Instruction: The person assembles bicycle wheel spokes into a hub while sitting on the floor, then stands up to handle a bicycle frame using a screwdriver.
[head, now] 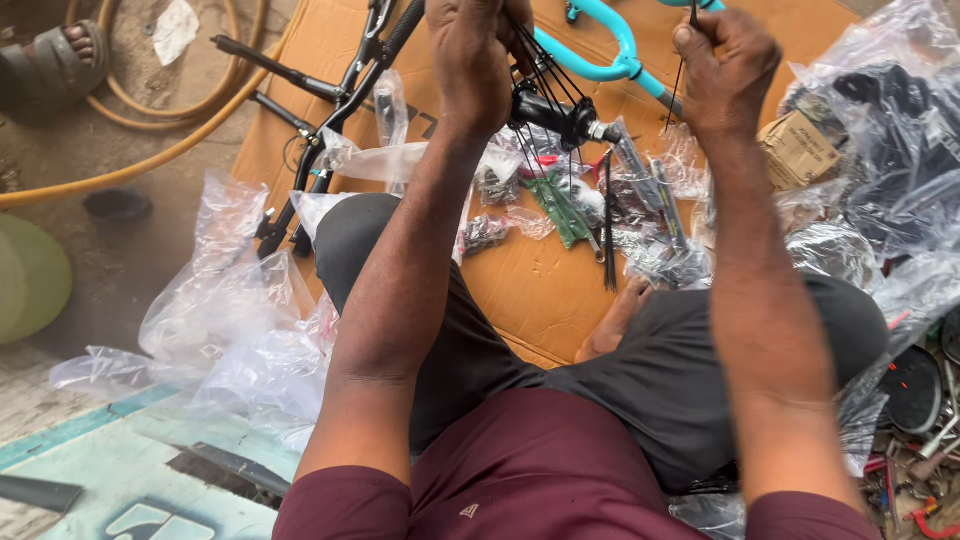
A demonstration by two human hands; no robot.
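My left hand (478, 62) is raised and closed around a bunch of thin black spokes that fan down to a black wheel hub (553, 112) hanging below it. My right hand (722, 68) is raised too, pinching a single black spoke (678, 90) that hangs from its fingers. Both hands are above a flattened brown cardboard sheet (540, 290) on the ground. I sit cross-legged in dark shorts, one foot (615, 320) resting on the cardboard.
A black bicycle frame (335, 100) lies at the cardboard's left, a turquoise frame (600, 50) at the top. Clear plastic bags (240, 320) lie left and right, with small parts bags, a green packet (560, 210) and a small brown box (800, 150). A yellow hose (150, 150) curves across the dirt. Another person's sandalled foot (60, 60) is top left.
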